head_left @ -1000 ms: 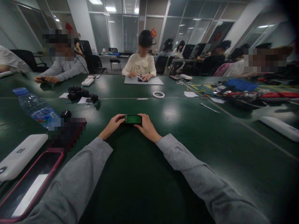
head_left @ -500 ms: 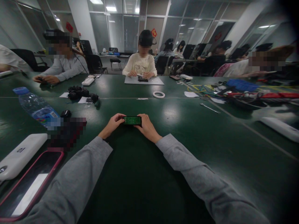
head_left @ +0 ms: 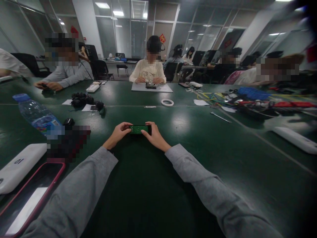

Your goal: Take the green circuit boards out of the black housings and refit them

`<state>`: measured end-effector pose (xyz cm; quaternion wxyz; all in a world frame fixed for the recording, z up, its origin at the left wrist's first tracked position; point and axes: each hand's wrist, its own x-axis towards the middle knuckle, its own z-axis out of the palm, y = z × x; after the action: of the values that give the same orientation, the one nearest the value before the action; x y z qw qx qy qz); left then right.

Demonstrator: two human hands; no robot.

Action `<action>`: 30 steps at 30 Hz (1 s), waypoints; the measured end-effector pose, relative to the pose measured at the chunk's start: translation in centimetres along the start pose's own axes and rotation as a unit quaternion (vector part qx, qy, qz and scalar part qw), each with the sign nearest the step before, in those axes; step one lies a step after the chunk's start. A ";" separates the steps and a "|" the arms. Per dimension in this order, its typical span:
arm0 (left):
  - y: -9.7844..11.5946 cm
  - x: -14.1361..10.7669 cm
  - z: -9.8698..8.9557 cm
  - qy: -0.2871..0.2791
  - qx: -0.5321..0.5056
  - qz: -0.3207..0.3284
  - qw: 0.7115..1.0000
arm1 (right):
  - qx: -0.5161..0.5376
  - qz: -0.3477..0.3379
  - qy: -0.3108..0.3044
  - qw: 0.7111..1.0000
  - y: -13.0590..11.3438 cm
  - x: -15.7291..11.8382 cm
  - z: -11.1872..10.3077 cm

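A dark phone with a green picture on its screen is held sideways above the green table. My left hand grips its left end, thumb on the near edge. Around the right end are the fingers of my right hand, whose thumb lies over the right part of the screen. Both forearms are in grey sleeves. Beyond the phone lies a white ring, touched by neither hand.
At left are a water bottle, a white power bank and a red-edged phone. A wrench and tangled cables lie right. Opposite, a person works over a grey mat.
My right thumb has moved from the phone's right edge inward onto the screen. The whole view has shifted slightly. The left hand keeps its hold.
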<state>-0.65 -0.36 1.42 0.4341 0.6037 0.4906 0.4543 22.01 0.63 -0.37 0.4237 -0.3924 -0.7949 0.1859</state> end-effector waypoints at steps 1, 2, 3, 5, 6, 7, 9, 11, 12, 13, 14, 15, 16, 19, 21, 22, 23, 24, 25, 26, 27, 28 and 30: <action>-0.1 0.0 0.0 -0.003 -0.001 0.002 1.000 | 0.018 0.015 -0.001 1.000 0.2 0.0 0.0; -0.1 0.0 -0.1 -0.002 -0.006 0.006 1.000 | 0.032 0.029 -0.007 0.999 0.4 0.1 0.0; -0.1 0.0 -0.1 -0.005 -0.012 0.007 1.000 | 0.043 0.040 -0.016 0.998 0.5 0.1 -0.1; 0.0 0.0 -0.2 -0.004 -0.018 0.005 1.000 | 0.054 0.052 -0.032 0.997 0.5 0.2 -0.2; 0.1 -0.1 -0.2 -0.005 -0.018 0.003 1.000 | 0.056 0.053 -0.034 0.996 0.5 0.2 -0.2; 0.2 -0.2 -0.2 -0.004 -0.017 0.002 1.000 | 0.057 0.051 -0.033 0.997 0.5 0.2 -0.2; 0.3 -0.3 -0.4 -0.005 -0.013 0.003 1.000 | 0.057 0.041 -0.025 0.997 0.3 0.2 -0.2; 0.2 -0.3 -0.5 -0.002 -0.013 0.006 1.000 | 0.054 0.027 -0.018 0.998 0.2 0.2 -0.2; 0.1 -0.2 -0.5 0.002 -0.016 0.008 1.000 | 0.049 0.018 -0.013 0.999 0.2 0.2 -0.2; -0.1 -0.1 -0.5 0.006 -0.022 0.009 1.000 | 0.042 0.009 -0.007 0.999 0.1 0.2 -0.2; -0.3 0.0 -0.5 0.012 -0.029 0.010 0.999 | 0.033 0.000 -0.002 0.999 0.1 0.2 -0.2; -0.4 0.1 -0.5 0.012 -0.034 0.008 0.999 | 0.024 -0.008 0.002 1.000 0.0 0.2 -0.2; -0.6 0.2 -0.5 0.012 -0.036 0.007 0.999 | 0.014 -0.016 0.005 1.000 0.0 0.2 -0.2; -0.8 0.5 -0.4 0.012 -0.041 0.006 0.999 | -0.011 -0.032 0.012 0.999 0.0 0.1 -0.2; -0.9 0.6 -0.3 0.017 -0.045 0.004 0.999 | -0.034 -0.034 0.020 0.999 -0.1 0.1 -0.3; -1.0 0.7 -0.3 0.020 -0.045 0.001 0.999 | -0.049 -0.032 0.025 0.998 -0.1 0.2 -0.3; -1.0 0.7 -0.3 0.022 -0.044 -0.002 0.999 | -0.067 -0.030 0.032 0.997 -0.2 0.2 -0.4; -1.1 0.8 -0.3 0.022 -0.042 -0.002 0.999 | -0.088 -0.027 0.038 0.995 -0.2 0.2 -0.4; -1.2 0.8 -0.3 0.023 -0.039 -0.001 0.999 | -0.112 -0.025 0.043 0.992 -0.3 0.2 -0.5; -1.2 0.8 -0.3 0.024 -0.037 0.001 0.999 | -0.139 -0.023 0.048 0.989 -0.5 0.2 -0.5; -1.3 0.8 -0.3 0.024 -0.036 0.003 0.999 | -0.167 -0.022 0.051 0.984 -0.6 0.1 -0.6; -1.4 0.9 -0.3 0.024 -0.034 0.004 0.999 | -0.194 -0.021 0.051 0.979 -0.8 0.1 -0.6; -1.4 0.9 -0.3 0.024 -0.029 0.002 0.999 | -0.241 -0.021 0.040 0.969 -1.2 0.0 -0.6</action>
<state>-1.10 0.76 0.18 0.4387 0.5810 0.4863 0.4833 21.98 -0.14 0.75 0.3523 -0.4731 -0.8067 -0.0360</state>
